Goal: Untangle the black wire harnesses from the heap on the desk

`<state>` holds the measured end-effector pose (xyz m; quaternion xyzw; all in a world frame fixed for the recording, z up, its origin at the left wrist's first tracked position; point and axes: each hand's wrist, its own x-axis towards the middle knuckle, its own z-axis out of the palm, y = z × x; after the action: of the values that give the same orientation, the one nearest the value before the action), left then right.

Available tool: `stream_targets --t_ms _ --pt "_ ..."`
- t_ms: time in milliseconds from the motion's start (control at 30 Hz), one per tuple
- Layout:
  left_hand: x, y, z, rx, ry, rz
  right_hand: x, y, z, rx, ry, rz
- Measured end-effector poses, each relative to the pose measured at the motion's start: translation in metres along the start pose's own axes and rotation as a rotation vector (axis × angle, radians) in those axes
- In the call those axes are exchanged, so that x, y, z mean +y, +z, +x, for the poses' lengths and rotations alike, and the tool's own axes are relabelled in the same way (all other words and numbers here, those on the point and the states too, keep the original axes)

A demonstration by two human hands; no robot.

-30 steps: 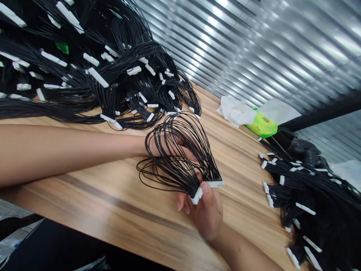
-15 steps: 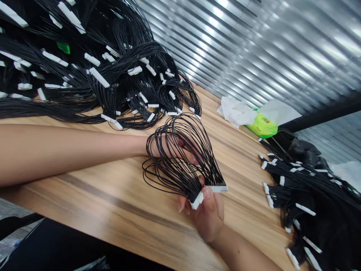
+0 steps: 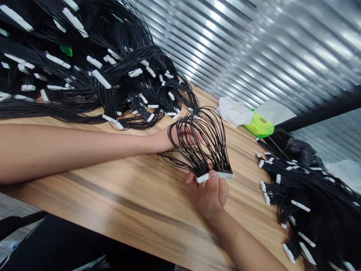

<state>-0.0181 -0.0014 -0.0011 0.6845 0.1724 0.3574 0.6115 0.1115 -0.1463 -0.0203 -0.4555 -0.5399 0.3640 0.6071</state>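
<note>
A looped bundle of thin black wires with white connectors stands up from my right hand. That hand pinches the connectors at the bundle's lower end, one white connector on the left and another on the right. Behind the loops is my left hand, palm partly showing and fingers apart, with the wires passing in front of it. No object can be seen in its grasp.
A large heap of black wire harnesses covers the far left of the wooden table. More harnesses lie at the right. White tissue and a green packet sit near the corrugated metal wall.
My right hand has moved up and slightly right with the wire bundle, and the loops stand more upright. My left hand has shifted slightly, with its fingers higher behind the wires.
</note>
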Motion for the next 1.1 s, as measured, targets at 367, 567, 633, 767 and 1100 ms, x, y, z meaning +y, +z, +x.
stream_targets --t_ms 367,567,633,767,1100 --pt "-0.006 -0.006 0.0 0.553 0.023 -0.083 0.009 -0.007 0.012 0.102 -0.137 -0.144" --pt "0.012 -0.004 -0.019 0.346 0.65 0.539 0.008 -0.009 0.021 0.118 -0.146 -0.192" --pt "0.015 -0.002 -0.026 0.149 0.731 0.753 0.009 -0.008 0.02 0.13 -0.139 -0.197" --pt "0.015 0.0 -0.03 0.047 0.682 0.916 0.012 -0.007 0.017 0.137 -0.124 -0.186" --pt "0.014 -0.001 -0.026 0.06 0.664 0.875 0.011 -0.006 0.017 0.108 -0.117 -0.125"
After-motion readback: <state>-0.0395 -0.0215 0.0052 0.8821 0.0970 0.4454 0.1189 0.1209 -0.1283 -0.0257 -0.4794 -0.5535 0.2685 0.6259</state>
